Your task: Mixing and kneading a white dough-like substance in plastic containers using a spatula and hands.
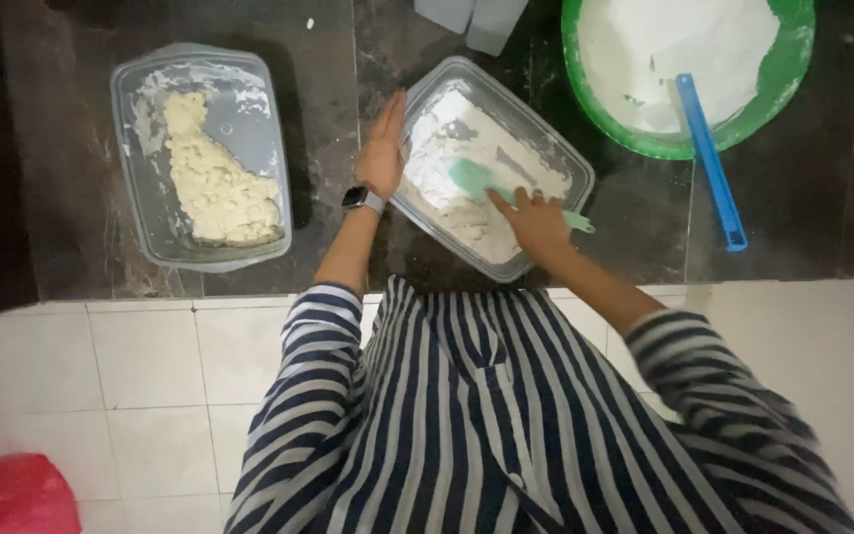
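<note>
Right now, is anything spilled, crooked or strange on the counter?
Nothing serious. The container under the hands sits turned at an angle, while the other container lies nearly straight. A few white specks dot the dark counter. The blue scoop hangs out over the green bowl rim.

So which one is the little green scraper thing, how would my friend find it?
Start at the dark counter and find the clear tub in the middle, the one dusted with white flour, between the two hands. The spatula lies inside it, its handle under the right hand. It is pale mint green with a flat blade, unlike the long blue tool leaning in the green bowl.
</note>
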